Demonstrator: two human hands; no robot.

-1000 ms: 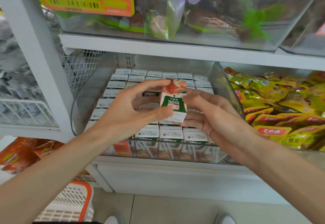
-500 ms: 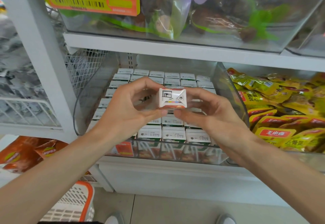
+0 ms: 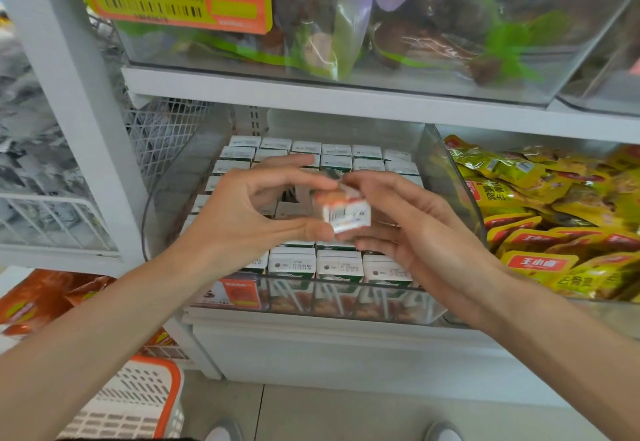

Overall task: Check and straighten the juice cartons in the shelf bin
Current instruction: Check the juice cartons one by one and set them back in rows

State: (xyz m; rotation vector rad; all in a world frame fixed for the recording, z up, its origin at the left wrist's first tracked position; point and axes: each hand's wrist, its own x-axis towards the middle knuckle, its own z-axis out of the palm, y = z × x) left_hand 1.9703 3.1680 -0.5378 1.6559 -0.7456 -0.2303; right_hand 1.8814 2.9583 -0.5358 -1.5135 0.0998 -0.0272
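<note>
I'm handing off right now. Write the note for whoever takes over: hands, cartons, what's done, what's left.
Left hand: pinches the carton between thumb and forefinger.
Right hand: fingers curled round the same carton's other side.
Carton: held above the bin, tilted and blurred, label unreadable.
Other cartons: upright in rows in the bin; a dark gap shows mid-row.
Done: one carton out for checking.
Left: finish the check, probably set it upright in the gap, then square the rows.
</note>
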